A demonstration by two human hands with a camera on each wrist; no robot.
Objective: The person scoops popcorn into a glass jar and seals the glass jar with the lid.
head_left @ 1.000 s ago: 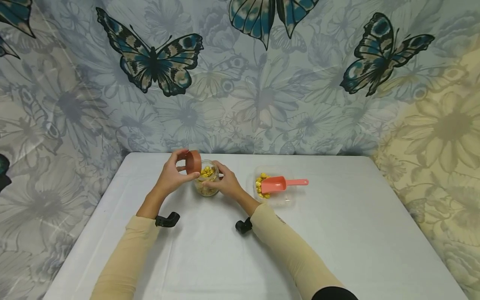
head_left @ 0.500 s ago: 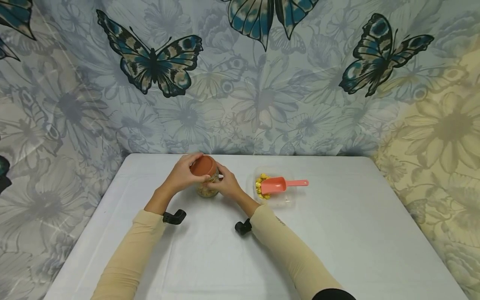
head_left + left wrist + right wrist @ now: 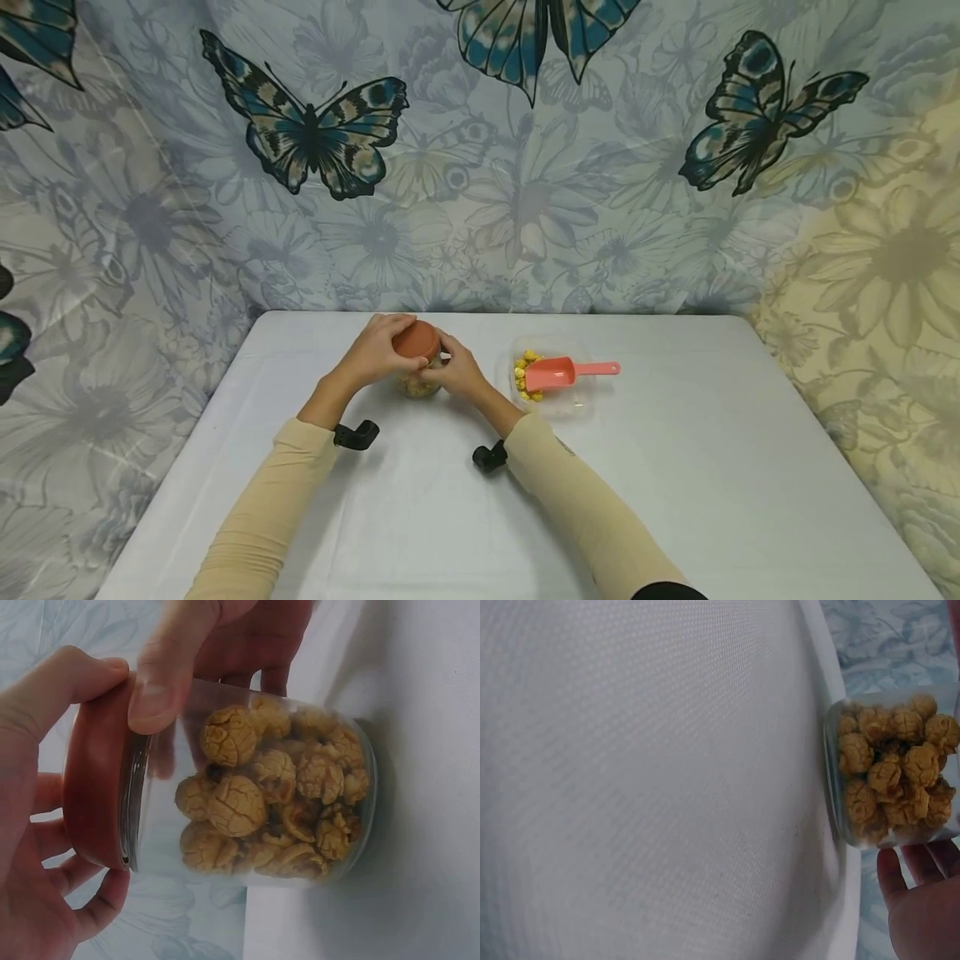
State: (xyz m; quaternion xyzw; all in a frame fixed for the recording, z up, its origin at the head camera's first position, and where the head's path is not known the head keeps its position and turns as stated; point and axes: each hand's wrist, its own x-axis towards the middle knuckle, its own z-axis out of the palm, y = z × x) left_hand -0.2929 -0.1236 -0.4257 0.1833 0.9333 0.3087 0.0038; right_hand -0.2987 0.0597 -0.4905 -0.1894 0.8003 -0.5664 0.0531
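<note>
A glass jar [image 3: 418,387] of caramel popcorn [image 3: 238,806] stands upright on the white table. My left hand [image 3: 377,354] grips a reddish-brown lid [image 3: 417,339] by its rim, with the thumb on one side and fingers on the other. The lid sits over the jar's mouth, and a strip of the jar's neck shows beneath its edge in the left wrist view. My right hand [image 3: 461,372] holds the jar's side near the top, its thumb [image 3: 155,705] just below the lid. Part of the jar is hidden behind both hands.
To the right of the jar is a clear plastic container [image 3: 573,408] with some popcorn [image 3: 521,375] at its left side. A coral scoop [image 3: 551,373] lies across it, handle pointing right. Patterned fabric [image 3: 525,208] hangs behind the table [image 3: 420,517].
My left hand has moved right and turned the lid from upright to flat, bringing it down over the jar's mouth. My right hand stays on the jar.
</note>
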